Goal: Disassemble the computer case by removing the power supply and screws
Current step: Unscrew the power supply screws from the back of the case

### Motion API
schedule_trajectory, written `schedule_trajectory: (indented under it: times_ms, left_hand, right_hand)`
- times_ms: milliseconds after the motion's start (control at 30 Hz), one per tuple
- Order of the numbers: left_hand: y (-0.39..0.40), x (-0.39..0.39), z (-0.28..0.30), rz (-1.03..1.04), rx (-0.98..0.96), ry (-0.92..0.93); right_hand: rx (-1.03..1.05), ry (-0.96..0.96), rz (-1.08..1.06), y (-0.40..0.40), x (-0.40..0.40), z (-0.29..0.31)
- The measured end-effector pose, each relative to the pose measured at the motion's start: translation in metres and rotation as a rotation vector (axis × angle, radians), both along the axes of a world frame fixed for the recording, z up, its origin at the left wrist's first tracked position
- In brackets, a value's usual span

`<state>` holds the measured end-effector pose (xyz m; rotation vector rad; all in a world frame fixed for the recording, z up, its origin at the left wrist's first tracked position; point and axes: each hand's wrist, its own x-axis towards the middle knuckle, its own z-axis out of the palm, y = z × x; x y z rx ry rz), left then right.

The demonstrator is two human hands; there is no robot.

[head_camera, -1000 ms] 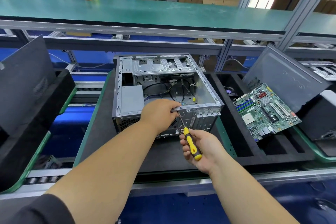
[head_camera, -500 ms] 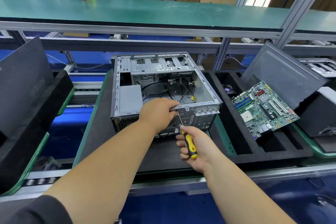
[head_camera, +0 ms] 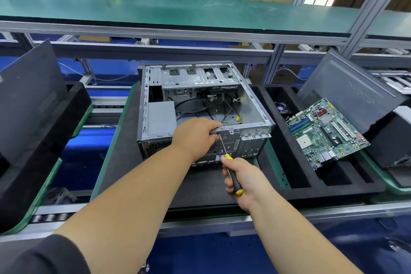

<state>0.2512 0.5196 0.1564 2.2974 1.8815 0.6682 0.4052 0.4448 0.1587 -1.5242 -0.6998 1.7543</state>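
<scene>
Computer case (head_camera: 200, 104): no legible labels; right hand (head_camera: 242, 181) grips screwdriver (head_camera: 231, 173).

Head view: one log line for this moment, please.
left hand grips case rear edge | right hand holds screwdriver, tip at rear panel | power supply inside

one computer case (head_camera: 200, 104), one screwdriver (head_camera: 232, 176), one motherboard (head_camera: 327, 131)

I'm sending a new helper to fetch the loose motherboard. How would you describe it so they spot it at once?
Start at the open metal case in the middle of the line, then look right to the black foam tray beside it. The motherboard lies tilted there, leaning against a dark side panel. It is the only green board in sight, with slots and a square socket.
</scene>
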Motion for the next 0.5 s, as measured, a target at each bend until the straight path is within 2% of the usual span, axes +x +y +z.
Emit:
schedule_trajectory:
  times_ms: [300,500]
  left_hand:
    - [-0.002,-0.001,0.0,-0.013,-0.003,-0.012]
    - [-0.001,0.001,-0.001,-0.002,-0.012,-0.014]
  right_hand:
    - [-0.102,0.13,-0.006,0.0,0.002,0.012]
    - [-0.085,0.152,-0.059,0.001,0.002,0.015]
